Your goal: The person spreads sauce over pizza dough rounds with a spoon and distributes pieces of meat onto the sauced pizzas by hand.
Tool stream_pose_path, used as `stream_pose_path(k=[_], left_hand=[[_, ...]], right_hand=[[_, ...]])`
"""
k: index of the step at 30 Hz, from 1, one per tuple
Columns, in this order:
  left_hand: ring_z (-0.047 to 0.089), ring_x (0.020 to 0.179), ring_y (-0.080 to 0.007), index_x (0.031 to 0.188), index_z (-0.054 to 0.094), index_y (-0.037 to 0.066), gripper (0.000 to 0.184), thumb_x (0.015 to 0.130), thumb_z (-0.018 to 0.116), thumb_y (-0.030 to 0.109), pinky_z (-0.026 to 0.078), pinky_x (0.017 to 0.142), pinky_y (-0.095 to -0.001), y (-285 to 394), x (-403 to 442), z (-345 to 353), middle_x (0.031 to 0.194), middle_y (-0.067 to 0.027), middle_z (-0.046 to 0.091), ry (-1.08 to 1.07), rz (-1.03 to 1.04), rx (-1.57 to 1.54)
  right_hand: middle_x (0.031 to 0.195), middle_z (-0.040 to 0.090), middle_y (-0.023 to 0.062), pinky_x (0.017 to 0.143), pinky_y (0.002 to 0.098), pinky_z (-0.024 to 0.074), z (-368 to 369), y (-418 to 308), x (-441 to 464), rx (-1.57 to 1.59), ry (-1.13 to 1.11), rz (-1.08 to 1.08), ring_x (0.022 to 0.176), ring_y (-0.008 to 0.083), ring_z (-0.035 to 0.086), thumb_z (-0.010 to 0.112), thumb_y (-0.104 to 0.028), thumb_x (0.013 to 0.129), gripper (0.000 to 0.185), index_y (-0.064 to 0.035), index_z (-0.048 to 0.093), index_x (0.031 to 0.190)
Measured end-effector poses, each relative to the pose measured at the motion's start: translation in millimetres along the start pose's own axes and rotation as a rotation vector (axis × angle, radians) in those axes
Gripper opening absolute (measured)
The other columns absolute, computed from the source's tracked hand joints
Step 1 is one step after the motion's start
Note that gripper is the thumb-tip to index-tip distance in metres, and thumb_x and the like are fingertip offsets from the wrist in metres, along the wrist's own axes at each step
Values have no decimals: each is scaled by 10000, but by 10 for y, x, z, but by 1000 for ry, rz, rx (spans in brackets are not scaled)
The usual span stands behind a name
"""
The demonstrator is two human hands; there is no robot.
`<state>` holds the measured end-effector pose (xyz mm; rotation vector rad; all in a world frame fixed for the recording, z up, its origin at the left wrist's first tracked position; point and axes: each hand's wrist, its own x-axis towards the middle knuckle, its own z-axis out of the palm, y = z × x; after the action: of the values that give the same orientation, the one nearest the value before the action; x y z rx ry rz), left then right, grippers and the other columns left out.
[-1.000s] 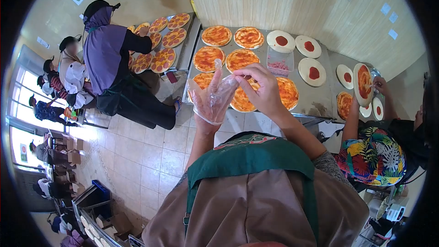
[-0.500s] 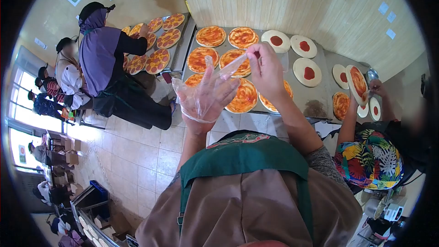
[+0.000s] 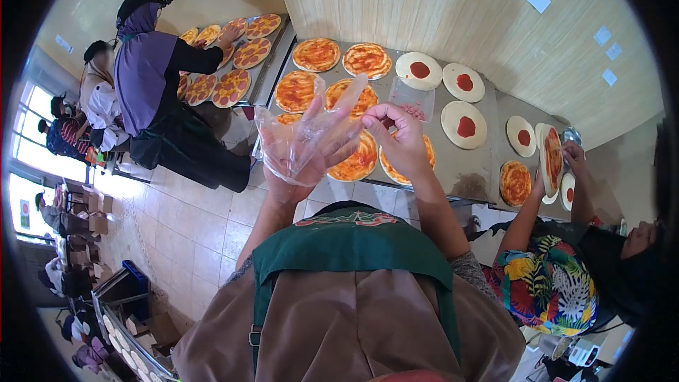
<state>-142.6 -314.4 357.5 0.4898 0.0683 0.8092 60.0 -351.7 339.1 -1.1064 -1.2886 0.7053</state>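
A clear plastic glove [image 3: 286, 152] covers my left hand [image 3: 311, 143] loosely, its film wrinkled and baggy around the fingers. Those fingers are spread, and the palm holds nothing. My right hand [image 3: 402, 140] is bare. Its thumb and index finger are pinched together at the glove, close to the left fingertips. Both hands are raised in front of the metal table [image 3: 463, 159]. Beneath and beyond them lie sauce-covered pizza bases [image 3: 353, 159], partly hidden by my hands. Beside my right hand is a clear plastic container [image 3: 414, 107] with pink bits in it.
Pale dough rounds with a red sauce spot [image 3: 464, 126] lie to the right. There a co-worker in a floral garment [image 3: 548, 283] holds up a sauced base [image 3: 550, 159]. At the left, a person in a purple head covering [image 3: 148, 64] reaches over topped pizzas [image 3: 232, 87].
My right hand has come down and nearer to my left, and the stretched glove film has slackened. The container with pink bits now shows. The whole view has shifted slightly.
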Motion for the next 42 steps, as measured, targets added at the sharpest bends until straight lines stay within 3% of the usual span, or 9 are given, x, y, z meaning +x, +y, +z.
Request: stream_pose_path(k=[9,12,15,21,24,30,33,36,42], left_hand=[[339,1421,-463,1579,216,131,980,885,324,814,286,1147,-630,-97,220,47,1594,-181,301,10,73,-34],[340,1422,-457,1582,199,151,963,889,338,805,311,1132,-640,-142,277,52,1606,-173,278,-33,80,-67],[336,1427,-452,1584,201,173,939,896,319,801,304,1139,-632,-141,323,72,1620,-164,248,-59,60,-34],[313,1440,-454,1586,214,182,883,931,239,774,252,1173,-594,-194,370,117,1631,-149,228,55,145,-116],[296,1448,-452,1586,216,181,860,945,236,754,232,1184,-587,-219,433,118,1626,-155,236,79,205,-94],[309,1439,-457,1575,250,179,860,935,301,751,215,1189,-598,-218,457,77,1612,-189,248,30,231,-60],[328,1428,-455,1564,281,179,874,919,327,767,211,1188,-613,-204,432,42,1603,-195,266,7,222,-91],[343,1424,-439,1552,310,169,881,914,322,776,207,1187,-623,-136,409,-46,1577,-197,320,-61,197,-97],[350,1428,-410,1569,276,164,883,927,282,771,252,1189,-566,-6,339,-114,1550,-191,371,77,190,-49]], right_hand=[[838,622,-1,662,257,430,-11,-98,-47,-235,112,-175,736,72,529,664,-164,947,140,-28,638,929],[851,621,-12,667,246,428,-79,111,-41,-8,7,148,746,60,528,656,-162,953,126,-39,643,926],[858,614,-23,682,227,424,-143,303,-50,156,-38,164,757,47,522,646,-180,970,137,-44,635,965],[902,606,-4,700,225,429,-226,402,13,405,173,170,798,46,515,604,-211,1008,183,-30,599,1037],[921,602,25,704,244,432,-177,359,70,149,422,-34,831,69,527,602,-178,1000,157,-21,600,1007],[954,638,47,714,256,437,-99,-70,239,-231,295,-257,862,99,561,652,-111,947,126,-17,641,1030],[943,659,28,719,255,442,-95,-22,359,2,85,36,847,86,555,666,-118,940,151,-24,653,1058],[907,652,5,719,247,441,-66,-98,380,-6,10,19,824,66,539,663,-144,951,151,-20,648,1035],[916,632,-19,720,222,433,101,-31,323,156,176,64,807,41,516,611,-181,995,161,-23,641,997]])
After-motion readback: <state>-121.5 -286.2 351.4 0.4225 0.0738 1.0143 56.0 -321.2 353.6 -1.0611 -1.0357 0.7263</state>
